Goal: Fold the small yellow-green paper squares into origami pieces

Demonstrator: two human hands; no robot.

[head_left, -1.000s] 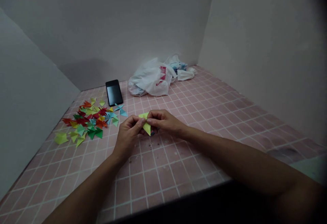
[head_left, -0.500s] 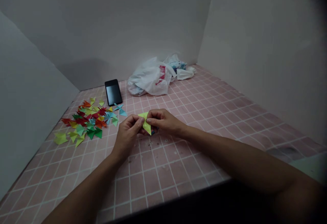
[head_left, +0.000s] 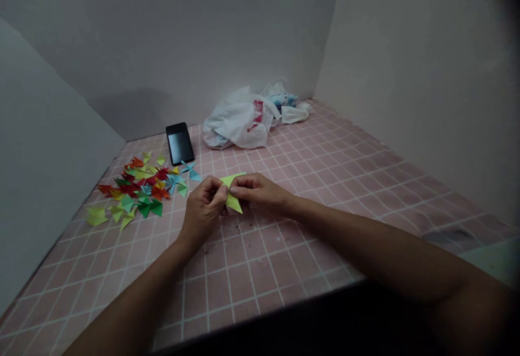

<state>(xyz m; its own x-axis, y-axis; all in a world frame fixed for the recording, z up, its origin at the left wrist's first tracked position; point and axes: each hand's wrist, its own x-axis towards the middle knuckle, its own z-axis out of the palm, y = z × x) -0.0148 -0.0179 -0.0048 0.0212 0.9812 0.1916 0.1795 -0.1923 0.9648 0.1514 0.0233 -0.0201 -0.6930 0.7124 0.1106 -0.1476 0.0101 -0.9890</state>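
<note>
A small piece of yellow-green folded paper [head_left: 233, 203] is pinched between both hands above the pink tiled surface. My left hand [head_left: 206, 202] grips its left side, thumb on top and fingers curled beneath. On the other side, my right hand [head_left: 260, 191] presses the paper between thumb and bent index finger. One pointed corner hangs toward me, and another edge shows above the fingers. The fold under the thumbs is partly hidden. Left of my hands lies a loose pile of folded paper pieces [head_left: 127, 204] in red, orange, yellow, green and blue.
A black phone [head_left: 180, 144] lies behind the paper pile. White plastic bags [head_left: 239, 120] with red print rest by the back wall, beside a blue-patterned packet [head_left: 284, 99]. Walls enclose the pink table [head_left: 325, 166] at the left, back and right.
The yellow-green paper has turned a little in my fingers, and more of its upper edge shows above the right hand. My right fingertips have shifted slightly left along it.
</note>
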